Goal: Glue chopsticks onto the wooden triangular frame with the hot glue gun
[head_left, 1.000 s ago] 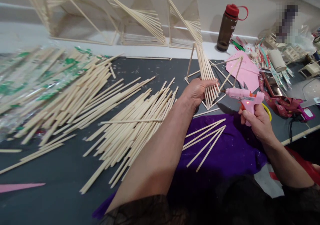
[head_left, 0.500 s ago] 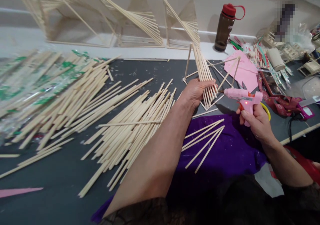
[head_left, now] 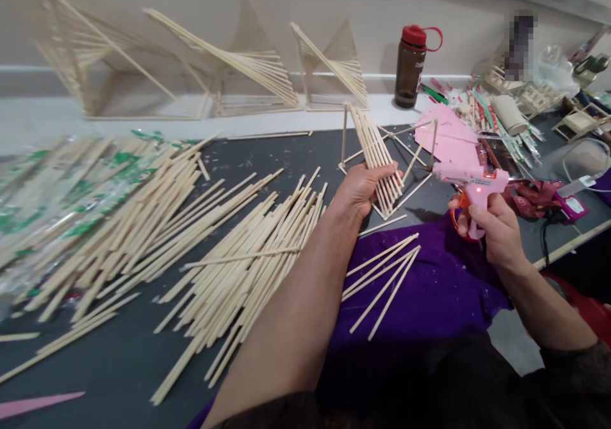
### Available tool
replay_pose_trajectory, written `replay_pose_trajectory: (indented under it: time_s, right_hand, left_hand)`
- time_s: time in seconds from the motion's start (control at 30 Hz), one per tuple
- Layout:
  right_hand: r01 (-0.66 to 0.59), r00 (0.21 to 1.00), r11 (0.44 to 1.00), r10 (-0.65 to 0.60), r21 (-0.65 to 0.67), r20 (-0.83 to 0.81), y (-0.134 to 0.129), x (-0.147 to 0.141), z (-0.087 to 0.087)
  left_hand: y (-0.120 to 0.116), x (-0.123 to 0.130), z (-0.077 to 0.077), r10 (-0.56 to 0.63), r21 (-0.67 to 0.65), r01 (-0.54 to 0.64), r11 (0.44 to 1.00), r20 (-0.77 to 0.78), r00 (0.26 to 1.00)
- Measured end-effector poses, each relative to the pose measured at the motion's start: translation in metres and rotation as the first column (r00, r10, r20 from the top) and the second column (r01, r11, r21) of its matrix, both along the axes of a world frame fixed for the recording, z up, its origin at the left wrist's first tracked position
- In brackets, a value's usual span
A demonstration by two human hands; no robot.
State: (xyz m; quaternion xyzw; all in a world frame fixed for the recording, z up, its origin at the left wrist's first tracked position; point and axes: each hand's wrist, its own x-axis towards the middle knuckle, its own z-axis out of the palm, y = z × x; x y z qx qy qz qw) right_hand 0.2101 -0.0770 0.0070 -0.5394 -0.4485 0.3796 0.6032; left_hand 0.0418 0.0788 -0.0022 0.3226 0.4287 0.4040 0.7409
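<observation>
My left hand (head_left: pixel 360 187) is closed round a slanting row of wooden sticks (head_left: pixel 370 136), with the thumb lying across them. These sticks are part of a stick frame (head_left: pixel 414 193) that stands on the dark table. In my right hand (head_left: pixel 499 228) is a pink glue gun (head_left: pixel 470 177), its small light glowing red. The nozzle points left at the frame's right side, a short gap from the sticks under my left thumb. Several loose sticks (head_left: pixel 382 279) lie on a purple cloth (head_left: pixel 429 302) just below both hands.
Piles of wooden sticks (head_left: pixel 238 270) and sticks in plastic wrap (head_left: pixel 71 193) cover the table's left. Finished twisted stick models (head_left: pixel 248 66) stand along the wall. A brown bottle (head_left: pixel 409 66) with a red lid, pink paper (head_left: pixel 449 130) and a red strap (head_left: pixel 527 196) lie farther right.
The glue gun has drawn back rightward, away from the sticks in my left hand. My left hand keeps its hold. The whole view has shifted slightly.
</observation>
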Motion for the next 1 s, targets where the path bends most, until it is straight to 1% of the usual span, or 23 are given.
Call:
replay_pose_trajectory:
  time_s: [0.13, 0.2, 0.3, 0.37, 0.47, 0.57, 0.7, 0.87, 1.0]
  right_hand:
    - [0.118, 0.988, 0.992, -0.111, 0.055, -0.109, 0.013, 0.017, 0.011]
    - [0.176, 0.973, 0.984, -0.167, 0.043, -0.161, 0.023, 0.028, 0.016]
    - [0.241, 0.932, 0.968, -0.252, -0.072, -0.26, 0.039, 0.046, 0.016]
    - [0.267, 0.897, 0.951, -0.305, -0.156, -0.319, 0.05, 0.058, 0.013]
    - [0.281, 0.859, 0.934, -0.347, -0.221, -0.375, 0.063, 0.069, 0.004]
    - [0.259, 0.842, 0.93, -0.35, -0.261, -0.411, 0.075, 0.072, -0.003]
    - [0.218, 0.859, 0.938, -0.316, -0.27, -0.404, 0.093, 0.072, -0.01]
    - [0.184, 0.899, 0.938, -0.281, -0.295, -0.335, 0.109, 0.075, -0.014]
    - [0.144, 0.948, 0.936, -0.224, -0.32, -0.228, 0.11, 0.074, -0.012]
  left_hand:
    - [-0.001, 0.0, 0.002, -0.002, -0.014, 0.002, 1.0, -0.022, 1.0]
    - [-0.001, -0.001, 0.003, 0.002, -0.014, -0.002, 1.0, -0.034, 0.999]
    - [0.0, -0.002, 0.003, 0.005, -0.015, -0.006, 1.0, -0.047, 0.999]
    - [0.001, -0.002, 0.002, -0.003, -0.016, 0.002, 1.0, -0.054, 0.999]
    - [0.001, -0.002, 0.003, -0.001, -0.017, 0.0, 1.0, -0.058, 0.998]
    - [0.001, -0.002, 0.003, 0.012, -0.017, -0.013, 1.0, -0.064, 0.998]
    - [0.0, -0.002, 0.004, 0.012, -0.019, -0.014, 1.0, -0.065, 0.998]
    - [0.001, -0.001, 0.004, 0.01, -0.029, -0.012, 1.0, -0.059, 0.998]
    - [0.0, -0.001, 0.005, 0.011, -0.026, -0.013, 1.0, -0.063, 0.998]
